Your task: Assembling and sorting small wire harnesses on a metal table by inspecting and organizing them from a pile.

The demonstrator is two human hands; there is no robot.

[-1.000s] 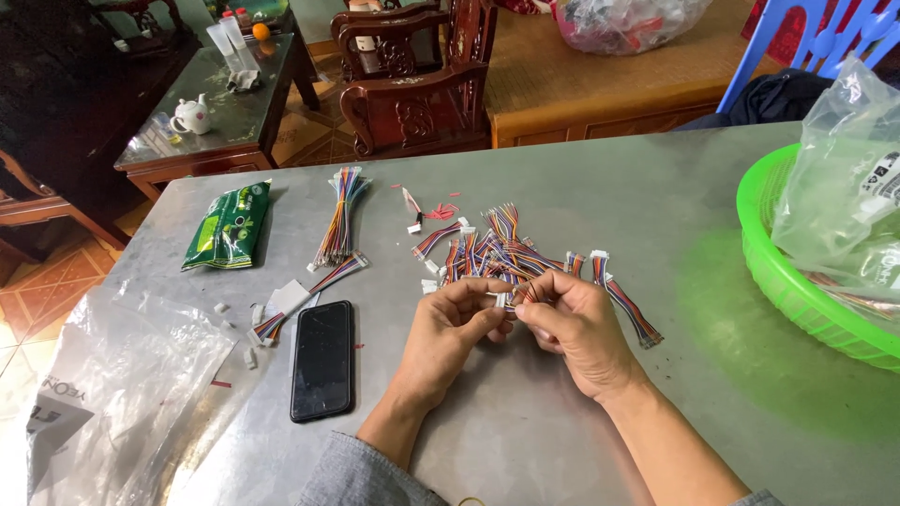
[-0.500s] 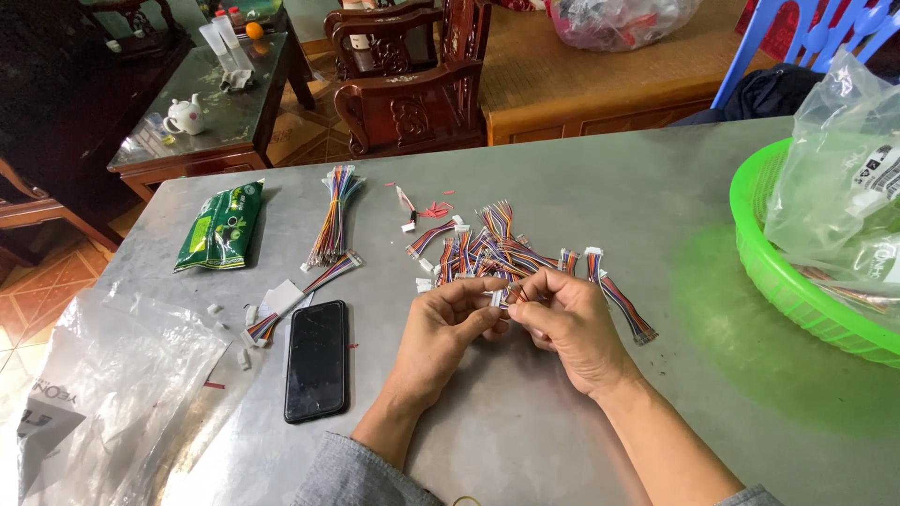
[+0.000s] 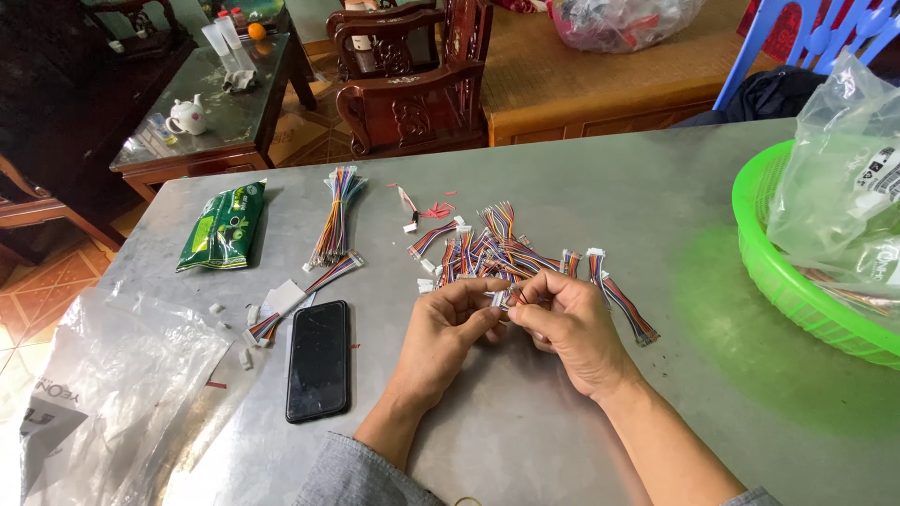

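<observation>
Unmoved: phone (image 3: 318, 359), wire pile (image 3: 487, 251) beside hands.

Both forearms reach in from the near edge and angle toward each other, meeting near the middle. The left hand (image 3: 445, 333) lies palm-down with its fingers (image 3: 478, 292) curled inward to the right. The right hand (image 3: 572, 328) mirrors it, fingers bent and pinched together, its fingertips touching those of the left hand.
</observation>
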